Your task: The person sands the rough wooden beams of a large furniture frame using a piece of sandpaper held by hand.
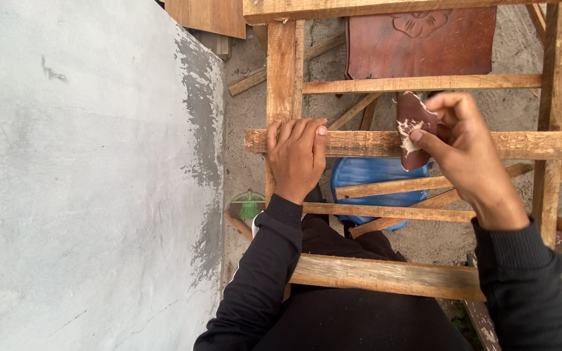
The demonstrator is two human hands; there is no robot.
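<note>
your left hand [297, 156] lies palm down on the rail [359, 143] of the wooden frame [285, 71], fingers curled over its top edge beside the upright post, gripping nothing else. your right hand [466, 153] pinches a worn piece of reddish sandpaper [412, 127] between thumb and fingers, its dusty face pressed against the same rail, a little to the right of the left hand. below the rail sits a blue seat [365, 174]; a carved brown panel [421, 42] leans beyond. a grey wall [86, 182] runs along your left.
</note>
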